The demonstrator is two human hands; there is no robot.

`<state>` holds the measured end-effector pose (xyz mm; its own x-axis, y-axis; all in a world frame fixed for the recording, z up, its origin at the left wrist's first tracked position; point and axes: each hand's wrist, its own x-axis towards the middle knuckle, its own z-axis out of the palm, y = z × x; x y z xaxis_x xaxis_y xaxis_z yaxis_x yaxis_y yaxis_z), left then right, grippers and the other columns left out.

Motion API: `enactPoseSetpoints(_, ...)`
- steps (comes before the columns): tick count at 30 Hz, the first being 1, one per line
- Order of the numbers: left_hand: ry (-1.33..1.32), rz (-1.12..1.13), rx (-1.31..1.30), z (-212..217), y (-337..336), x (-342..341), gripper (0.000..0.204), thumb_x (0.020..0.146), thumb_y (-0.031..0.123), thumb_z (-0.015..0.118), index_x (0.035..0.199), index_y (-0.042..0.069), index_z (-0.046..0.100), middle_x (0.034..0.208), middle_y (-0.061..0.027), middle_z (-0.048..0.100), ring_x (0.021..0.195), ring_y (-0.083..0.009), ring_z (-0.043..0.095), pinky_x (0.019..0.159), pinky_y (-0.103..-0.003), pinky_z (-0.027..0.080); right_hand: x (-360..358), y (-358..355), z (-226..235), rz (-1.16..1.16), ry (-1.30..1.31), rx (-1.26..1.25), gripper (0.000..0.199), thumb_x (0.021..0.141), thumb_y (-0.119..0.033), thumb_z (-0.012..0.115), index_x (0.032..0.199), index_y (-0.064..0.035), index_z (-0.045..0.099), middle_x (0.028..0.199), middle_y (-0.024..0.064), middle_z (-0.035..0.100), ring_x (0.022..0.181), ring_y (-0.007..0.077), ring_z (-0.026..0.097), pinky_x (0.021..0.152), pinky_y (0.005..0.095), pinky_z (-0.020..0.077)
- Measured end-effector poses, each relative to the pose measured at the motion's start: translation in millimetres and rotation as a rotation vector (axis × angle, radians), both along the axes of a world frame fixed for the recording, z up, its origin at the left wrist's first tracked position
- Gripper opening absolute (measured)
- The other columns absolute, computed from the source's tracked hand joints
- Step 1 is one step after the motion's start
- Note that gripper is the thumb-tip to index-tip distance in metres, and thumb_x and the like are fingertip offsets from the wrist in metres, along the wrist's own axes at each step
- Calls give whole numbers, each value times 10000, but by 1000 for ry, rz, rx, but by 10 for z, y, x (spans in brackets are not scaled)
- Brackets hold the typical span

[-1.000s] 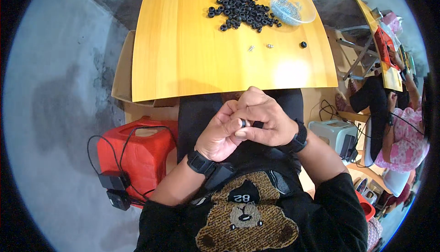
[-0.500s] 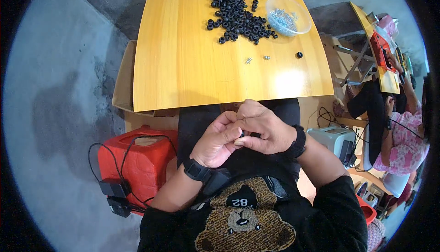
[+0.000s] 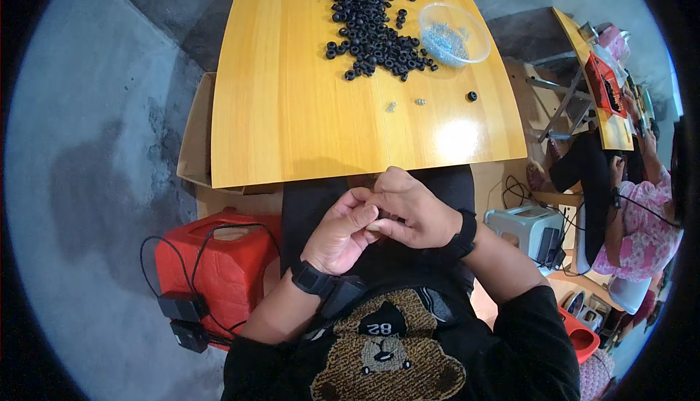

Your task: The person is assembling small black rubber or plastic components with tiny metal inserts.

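Observation:
Just off the table's near edge, above my lap, my left hand (image 3: pixel 338 235) and my right hand (image 3: pixel 417 211) meet with fingertips pressed together. Both are closed around something small that the fingers almost fully hide; I cannot make out what it is. On the wooden table (image 3: pixel 292 124) in front of them lies a pile of small black ring-shaped parts (image 3: pixel 364 29). One single black part (image 3: pixel 472 96) sits apart at the right. Two small clusters of shiny metal pieces, one at the left (image 3: pixel 391 107) and one at the right (image 3: pixel 421 101), lie nearer my hands.
A clear plastic bowl (image 3: pixel 474 47) of small silvery pieces stands beside the pile. Left of my legs is a red stool (image 3: pixel 219 255) with black cables and boxes. A grey-green stool (image 3: pixel 521 226) stands at the right, where another person in a pink patterned top (image 3: pixel 638 226) sits at a second table.
My hands stay together and shift slightly left; the fingertips close further over the small thing, which showed dark between them before. The whole view has tilted slightly.

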<state>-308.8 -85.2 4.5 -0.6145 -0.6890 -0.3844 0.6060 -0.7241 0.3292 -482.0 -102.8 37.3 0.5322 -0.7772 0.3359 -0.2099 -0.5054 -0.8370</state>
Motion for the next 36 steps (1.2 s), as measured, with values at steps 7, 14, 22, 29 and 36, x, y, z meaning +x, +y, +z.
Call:
enactPoseSetpoints(7, 83, -137, 25, 14, -6, 50, 260, 839, 97, 637, 1065, 110, 509, 936, -21, 569, 809, -106, 563, 694, -232, 469, -25, 108, -41, 59, 41, 2, 285, 792, -225, 649, 955, 4, 602, 789, 115, 476, 773, 274, 464, 700, 356, 387)
enactPoseSetpoints(14, 64, -123, -18, 35, 51, 22, 310, 820, 30, 635, 1086, 106, 495, 977, -32, 561, 867, -110, 569, 704, -222, 495, -57, 119, 16, 106, -54, 158, 272, 770, -242, 698, 927, -27, 640, 798, 80, 504, 749, 230, 465, 685, 333, 370)
enactPoseSetpoints(22, 142, -84, 13, 4, 23, 34, 352, 802, 31, 656, 1101, 99, 483, 967, -54, 565, 892, -129, 565, 699, -228, 492, -49, 36, 18, 89, -61, 91, 266, 755, -228, 713, 917, -32, 634, 734, 54, 458, 712, 194, 455, 631, 315, 370)
enactPoseSetpoints(29, 184, -79, -71, 13, -66, 18, 342, 805, 87, 677, 1072, 90, 462, 938, -70, 572, 787, -113, 548, 659, -212, 452, -65, 1, -54, 68, -234, 358, 311, 705, -135, 767, 994, -70, 674, 731, -14, 487, 689, 103, 461, 618, 240, 374)
enactPoseSetpoints(36, 173, -44, -41, 6, -44, 53, 331, 809, 58, 664, 1071, 94, 465, 945, -66, 582, 872, -137, 576, 685, -224, 475, -46, -52, 38, 83, -60, 217, 310, 728, -227, 746, 954, -33, 659, 741, 27, 497, 684, 162, 473, 643, 289, 389)
